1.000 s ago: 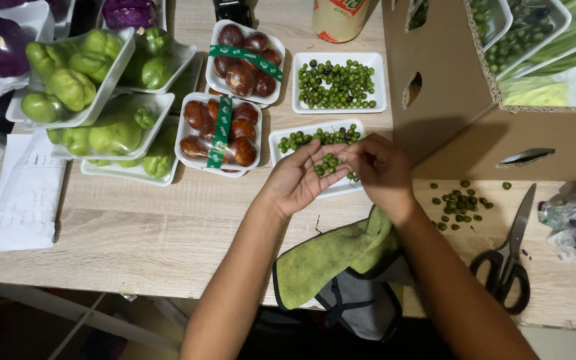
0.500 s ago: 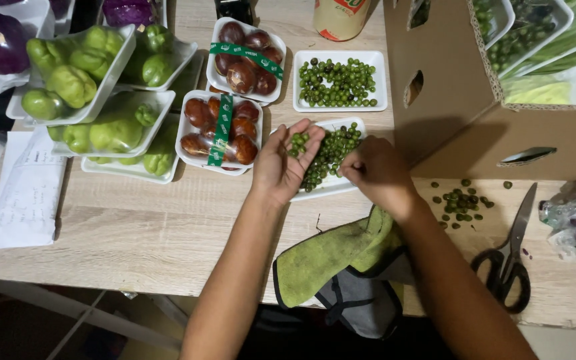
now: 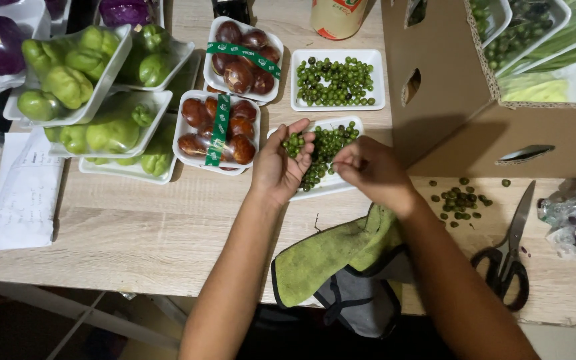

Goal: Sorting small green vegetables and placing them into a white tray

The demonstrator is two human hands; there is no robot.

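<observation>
The left hand (image 3: 280,163) is cupped palm-up over the near white tray (image 3: 345,125), fingers half curled around a small heap of green berries (image 3: 293,144). The right hand (image 3: 370,167) hovers over the same tray's right side with fingertips pinched together; whether they grip a berry cannot be told. The tray lies flat on the wooden table (image 3: 141,233), partly filled with loose berries. A second tray of berries (image 3: 338,80) sits just behind it, apart by a narrow gap. Two trays of banded brown fruit (image 3: 218,130) stand just to the left, close to the left wrist. A cardboard box (image 3: 435,87) rises just beside the right hand and limits movement on that side. A green cloth (image 3: 328,250) hangs over the near table edge under the right forearm. Spilled berries (image 3: 460,199) and black scissors (image 3: 511,253) lie further right. Trays of green chayotes (image 3: 88,93) crowd the far left.
</observation>
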